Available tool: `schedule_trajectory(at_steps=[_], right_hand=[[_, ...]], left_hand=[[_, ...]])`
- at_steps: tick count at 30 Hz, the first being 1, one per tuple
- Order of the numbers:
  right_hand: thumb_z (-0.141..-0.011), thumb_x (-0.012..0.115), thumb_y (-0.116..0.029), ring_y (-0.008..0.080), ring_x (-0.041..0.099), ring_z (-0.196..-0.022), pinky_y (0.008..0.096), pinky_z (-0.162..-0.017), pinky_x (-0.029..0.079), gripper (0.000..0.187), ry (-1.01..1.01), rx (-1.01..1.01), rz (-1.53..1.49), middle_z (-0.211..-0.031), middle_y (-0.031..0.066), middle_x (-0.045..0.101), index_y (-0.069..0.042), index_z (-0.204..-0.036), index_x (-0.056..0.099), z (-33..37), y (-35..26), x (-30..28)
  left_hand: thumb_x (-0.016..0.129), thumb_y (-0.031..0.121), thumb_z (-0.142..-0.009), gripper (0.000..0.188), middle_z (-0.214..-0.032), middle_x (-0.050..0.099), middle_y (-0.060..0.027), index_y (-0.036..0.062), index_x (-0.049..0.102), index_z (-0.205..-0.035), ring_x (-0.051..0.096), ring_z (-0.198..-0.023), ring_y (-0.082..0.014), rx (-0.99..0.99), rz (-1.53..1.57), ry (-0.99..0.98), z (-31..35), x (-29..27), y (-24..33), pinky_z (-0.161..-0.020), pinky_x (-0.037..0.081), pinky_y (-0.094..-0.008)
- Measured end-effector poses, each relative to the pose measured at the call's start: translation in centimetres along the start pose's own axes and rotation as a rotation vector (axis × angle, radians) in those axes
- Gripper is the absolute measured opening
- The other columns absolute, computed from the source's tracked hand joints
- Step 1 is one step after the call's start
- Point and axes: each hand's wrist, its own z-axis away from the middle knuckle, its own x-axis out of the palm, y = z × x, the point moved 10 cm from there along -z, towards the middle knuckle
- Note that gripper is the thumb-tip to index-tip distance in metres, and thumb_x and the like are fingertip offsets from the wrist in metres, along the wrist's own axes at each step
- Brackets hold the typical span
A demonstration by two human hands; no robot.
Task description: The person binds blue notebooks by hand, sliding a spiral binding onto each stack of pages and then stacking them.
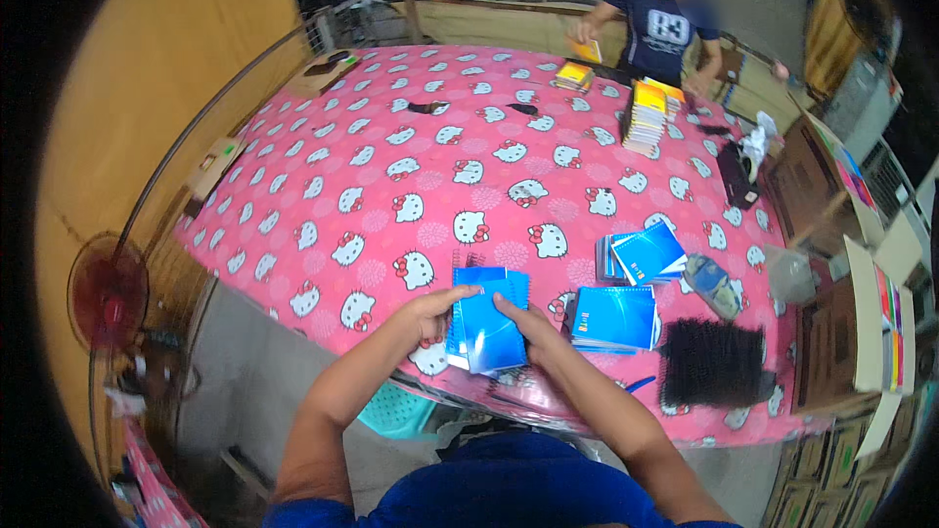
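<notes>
Both my hands are closed on a few small blue spiral notebooks [495, 318] above the table's near edge. My left hand [436, 315] grips their left side, with its thumb on the top cover. On the other side, my right hand [531, 326] presses its thumb on the cover while its fingers go underneath. A stack of blue notebooks [614, 318] lies just right of my right hand, and behind it sits a second, looser blue stack [648, 252]. Black spiral binding coils [712, 362] form a dense pile farther right. Between the pile and me lies a blue pen [641, 384].
A pink cartoon-cat cloth [391, 200] covers the table. A grey-blue pouch [712, 286] and open cardboard boxes [831, 352] line the right side. Across the table, a person [665, 29] holds a yellow notebook near yellow stacks [646, 119]. A red fan [110, 293] stands left.
</notes>
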Motion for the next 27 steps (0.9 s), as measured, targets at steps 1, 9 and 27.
schedule_trajectory(at_steps=[1, 9, 27], right_hand=[[-0.082, 0.073, -0.033, 0.0239, 0.064, -0.096, 0.0381, -0.081, 0.055, 0.057, 0.007, -0.013, -0.004, -0.113, 0.0154, 0.062, 0.001, -0.123, 0.051, 0.2, -0.1, 0.3], [-0.066, 0.086, -0.02, 0.0275, 0.047, -0.121, 0.0408, -0.096, 0.044, 0.105, 0.228, -0.56, 0.162, -0.134, 0.0162, 0.043, -0.004, -0.142, 0.016, 6.8, 0.2, -0.9], [-0.054, 0.089, -0.046, 0.0376, 0.033, -0.132, 0.0468, -0.109, 0.026, 0.138, 1.125, -1.242, 0.665, -0.142, 0.0274, 0.026, 0.006, -0.145, -0.001, 23.2, 7.3, -4.5]], left_hand=[[0.069, 0.037, -0.084, 0.06, -0.127, 0.055, -0.0165, 0.0054, 0.046, -0.13, 0.059, -0.109, -0.0303, 0.05, 0.015, -0.05, -0.3, 0.3, 0.4, -0.089, 0.05, -0.0474], [0.082, 0.018, -0.066, 0.094, -0.13, 0.047, -0.011, 0.01, 0.024, -0.14, 0.046, -0.122, -0.0274, 0.553, -0.079, -0.393, 4.9, 6.2, 1.9, -0.102, 0.04, -0.0445], [0.092, 0.027, -0.054, 0.142, -0.155, 0.011, -0.0173, 0.0065, -0.011, -0.149, 0.017, -0.142, -0.0277, 0.842, -0.749, -1.338, 5.6, 22.2, -5.2, -0.114, 0.018, -0.0424]])
